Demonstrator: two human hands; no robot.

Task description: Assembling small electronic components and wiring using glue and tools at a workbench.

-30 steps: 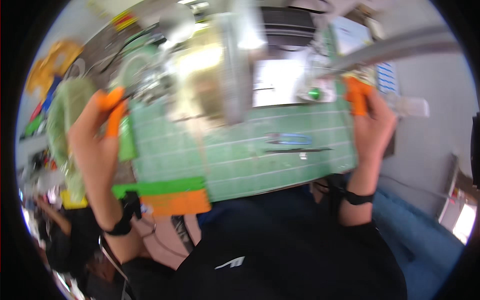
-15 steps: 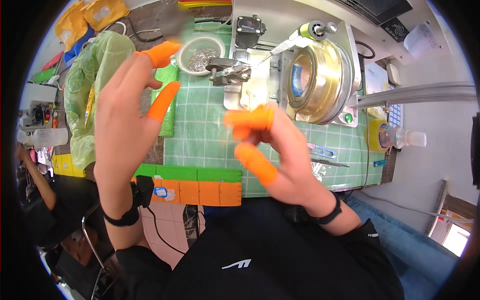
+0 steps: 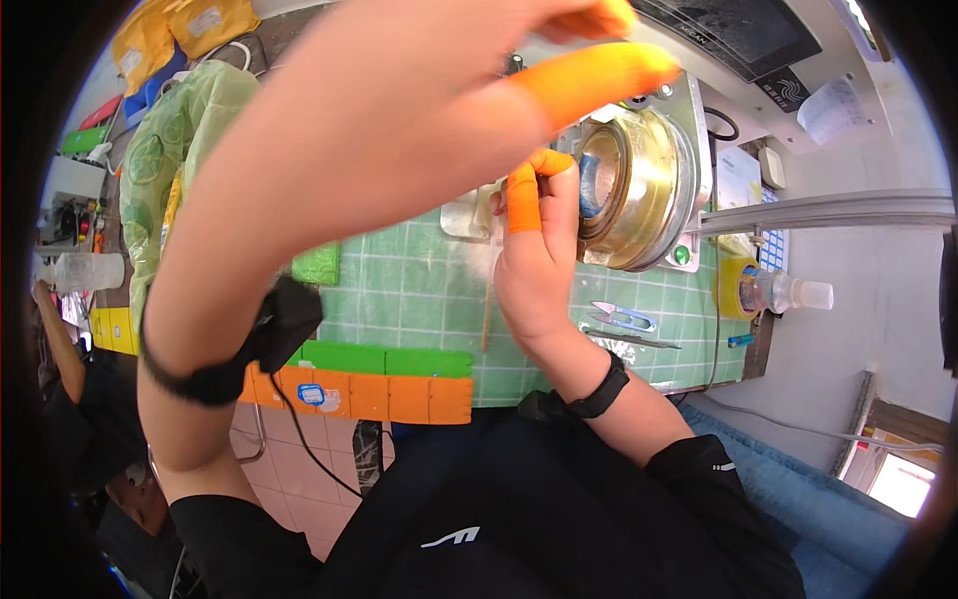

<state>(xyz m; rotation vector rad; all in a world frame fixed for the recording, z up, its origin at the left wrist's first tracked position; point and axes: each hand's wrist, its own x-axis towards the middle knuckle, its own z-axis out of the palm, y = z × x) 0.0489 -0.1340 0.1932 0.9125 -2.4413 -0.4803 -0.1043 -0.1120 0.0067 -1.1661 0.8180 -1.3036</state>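
Observation:
My left hand point(image 3: 469, 100) is raised close to the camera and reaches across to the upper right, over the machine. Orange finger covers are on its thumb and a finger, which stand apart; the rest of the fingers run out of view at the top. My right hand point(image 3: 539, 255), also in orange finger covers, is bent closed at the front of the machine, left of the large brass-coloured roll point(image 3: 639, 190). What its fingertips pinch, if anything, is hidden. A thin tan strip point(image 3: 487, 309) lies or hangs just left of it. My left forearm covers the metal clamp and the bowl.
Blue-handled thread snips point(image 3: 624, 317) and dark tweezers point(image 3: 639, 339) lie on the green mat point(image 3: 399, 290). Green and orange trays point(image 3: 369, 394) line the near edge. Right: a yellow tape roll point(image 3: 736, 288), a clear bottle point(image 3: 783, 290). Left: a green plastic bag point(image 3: 150, 150), a co-worker's arm point(image 3: 62, 344).
My left hand has swung up and right across the bench, now hiding the clamp and bowl. The right hand has moved up and forward to the machine, its fingers closing in.

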